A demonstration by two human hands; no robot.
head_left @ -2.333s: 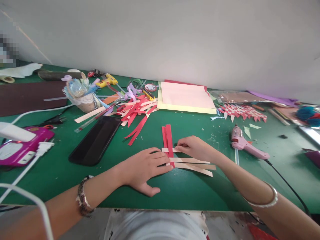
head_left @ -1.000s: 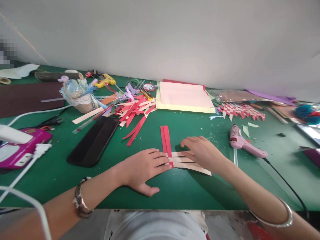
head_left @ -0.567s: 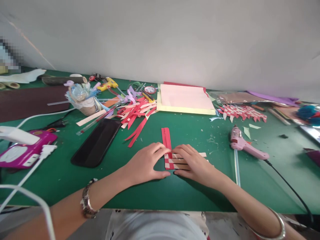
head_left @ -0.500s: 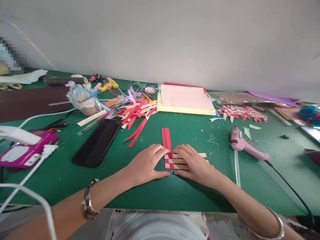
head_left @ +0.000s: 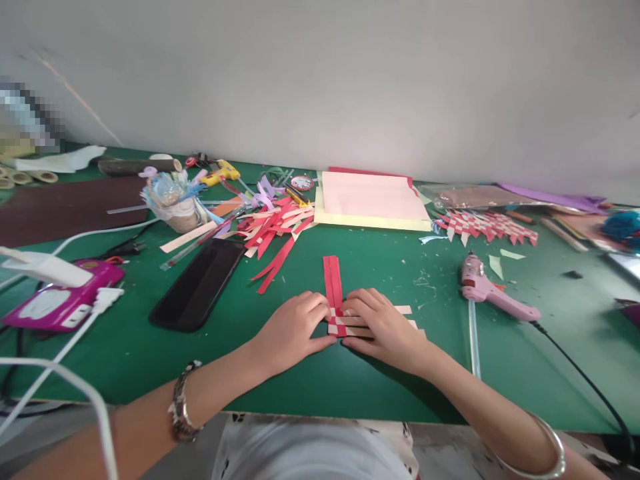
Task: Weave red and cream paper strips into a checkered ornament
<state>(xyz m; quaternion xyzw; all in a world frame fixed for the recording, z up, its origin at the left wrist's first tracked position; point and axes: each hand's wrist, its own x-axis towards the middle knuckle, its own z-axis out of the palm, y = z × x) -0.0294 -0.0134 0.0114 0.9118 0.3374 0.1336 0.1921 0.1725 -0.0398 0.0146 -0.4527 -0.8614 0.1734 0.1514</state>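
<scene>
Bracketing woven paper strips (head_left: 336, 321), left hand (head_left: 294, 328) arched, right hand (head_left: 390, 328) overlapping them, fingers (head_left: 362, 301) parted from thumbs (head_left: 323, 344)

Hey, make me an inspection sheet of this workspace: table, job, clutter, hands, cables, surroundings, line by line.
Surface: green table, with pale green scraps lying on it.
Job's things: red strips and pale strips interlaced in a small check pattern, loose ends pointing away and right.
Clutter: black phone, pile of cut strips and yellow glue gun to the left; paper sheets behind; pink glue gun and checked woven pieces to the right.
Hands: left hand at the pattern's left edge; right hand lying across the pale strips.
Cables: white cables at left; black cable trailing from the pink glue gun.
Surroundings: grey wall behind; blurred patch at far left, unreadable.
</scene>
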